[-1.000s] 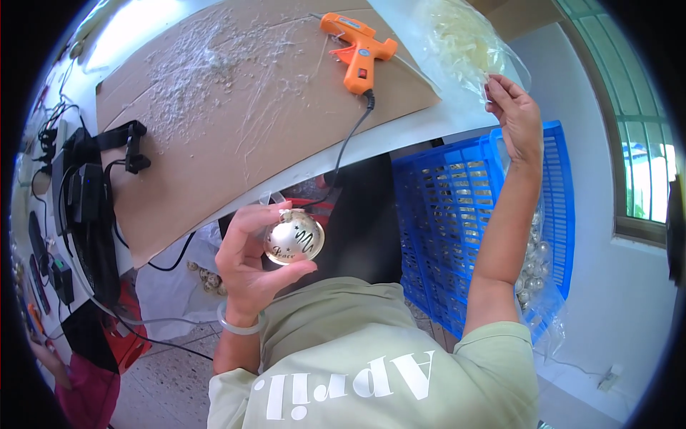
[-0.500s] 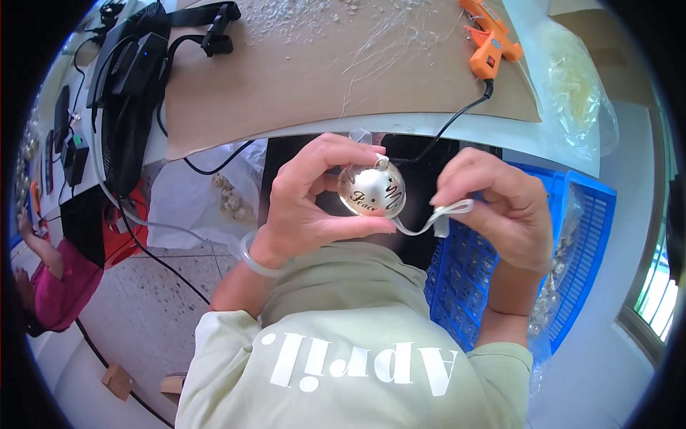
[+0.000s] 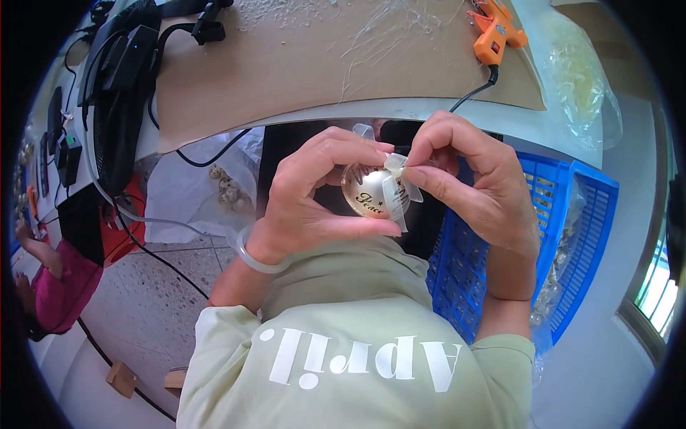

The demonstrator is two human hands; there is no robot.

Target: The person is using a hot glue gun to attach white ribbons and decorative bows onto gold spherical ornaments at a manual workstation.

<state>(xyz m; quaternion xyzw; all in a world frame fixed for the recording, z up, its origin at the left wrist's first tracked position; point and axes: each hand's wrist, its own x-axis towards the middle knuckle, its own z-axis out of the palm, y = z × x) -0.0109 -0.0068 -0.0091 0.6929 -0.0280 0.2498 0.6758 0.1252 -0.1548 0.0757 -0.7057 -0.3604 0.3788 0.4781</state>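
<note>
A shiny champagne-gold bauble (image 3: 366,191) with dark printed decoration sits between the thumb and fingers of my left hand (image 3: 304,187). At its top, by the hanging loop, is a white ribbon bow (image 3: 394,166), with a tail lying down over the bauble's side. My right hand (image 3: 477,182) pinches the bow between thumb and forefinger and holds it against the top of the bauble. The fingertips partly cover where bow and bauble meet.
An orange glue gun (image 3: 491,41) lies on the cardboard sheet (image 3: 286,79), among glue strings. A blue plastic crate (image 3: 586,236) with bagged baubles stands to my right. Black straps and cables (image 3: 121,79) lie at left. Another person's magenta sleeve (image 3: 70,286) shows far left.
My right hand has moved left and up, bringing the ribbon bow from beside the bauble onto its top. My left hand still holds the bauble, slightly turned.
</note>
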